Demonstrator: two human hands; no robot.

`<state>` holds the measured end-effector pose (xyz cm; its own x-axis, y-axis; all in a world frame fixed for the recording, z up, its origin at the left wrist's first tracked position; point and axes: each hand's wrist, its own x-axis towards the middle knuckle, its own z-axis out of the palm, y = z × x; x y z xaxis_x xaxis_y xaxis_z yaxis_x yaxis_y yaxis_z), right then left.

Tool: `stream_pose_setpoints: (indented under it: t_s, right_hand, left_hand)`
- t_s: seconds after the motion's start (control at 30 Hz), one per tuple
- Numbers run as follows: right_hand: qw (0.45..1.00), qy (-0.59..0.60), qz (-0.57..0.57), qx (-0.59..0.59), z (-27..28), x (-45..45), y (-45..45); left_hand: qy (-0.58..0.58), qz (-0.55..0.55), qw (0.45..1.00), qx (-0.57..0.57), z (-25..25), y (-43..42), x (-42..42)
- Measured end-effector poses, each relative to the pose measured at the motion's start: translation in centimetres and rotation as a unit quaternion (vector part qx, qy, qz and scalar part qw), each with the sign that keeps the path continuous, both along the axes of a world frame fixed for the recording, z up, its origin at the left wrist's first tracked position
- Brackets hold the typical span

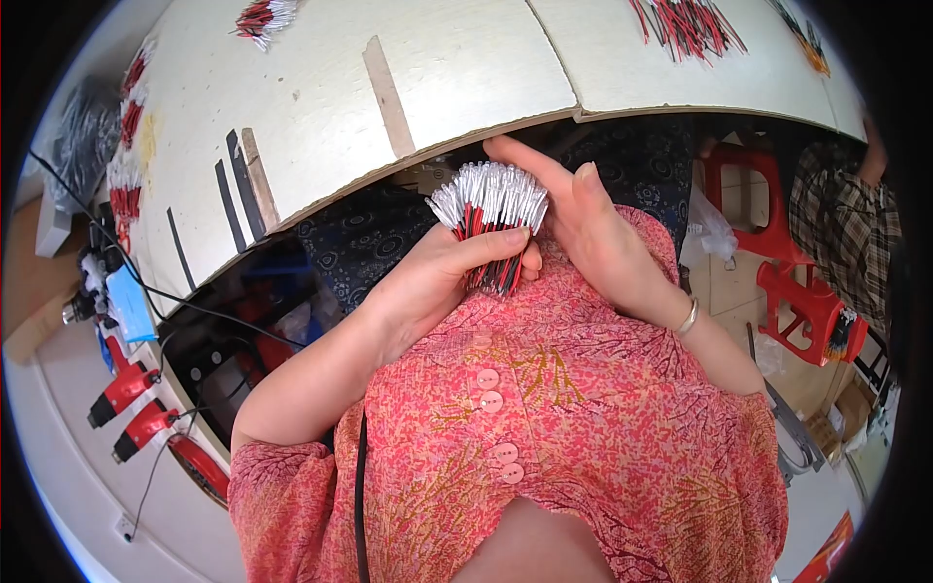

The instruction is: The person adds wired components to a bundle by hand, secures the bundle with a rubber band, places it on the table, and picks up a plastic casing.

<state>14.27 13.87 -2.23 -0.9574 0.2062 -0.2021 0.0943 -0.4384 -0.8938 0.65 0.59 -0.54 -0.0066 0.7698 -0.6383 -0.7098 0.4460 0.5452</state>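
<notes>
A thick bundle of red and black wires with whitish, clear-looking tips [491, 204] stands upright in front of the patterned shirt. My left hand [437, 272] is closed around its lower part, the thumb lying across the wires and the tips fanning out above. Just to the right, my right hand [603, 228] is open, its index finger stretched toward the table edge and its thumb raised. It is beside the bundle; whether it touches the tips I cannot tell. A bracelet circles the right wrist.
The white table [466, 68] curves ahead, with wire bunches [690, 29] at the back right and more along its left side. Red heat guns [126, 389] hang at left. Red stools [753, 204] and another person's plaid clothing [836, 223] are at right.
</notes>
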Motion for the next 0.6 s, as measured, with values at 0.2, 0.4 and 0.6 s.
stream_pose_setpoints:
  t_s: [0.2,0.4,0.6]
  right_hand:
    - [0.999,-0.006,0.019,0.039,0.2,0.2,0.0]
    - [0.987,-0.018,-0.159,-0.022,-0.9,-0.4,-1.1]
    - [0.991,-0.109,-0.04,-0.068,0.6,-0.5,-0.4]
  left_hand:
    - [-0.017,0.001,1.0,0.008,-0.2,-0.2,0.0]
    - [-0.024,0.006,1.0,0.01,-0.4,-0.2,0.1]
    - [-0.004,0.009,1.0,-0.001,0.2,-0.2,0.2]
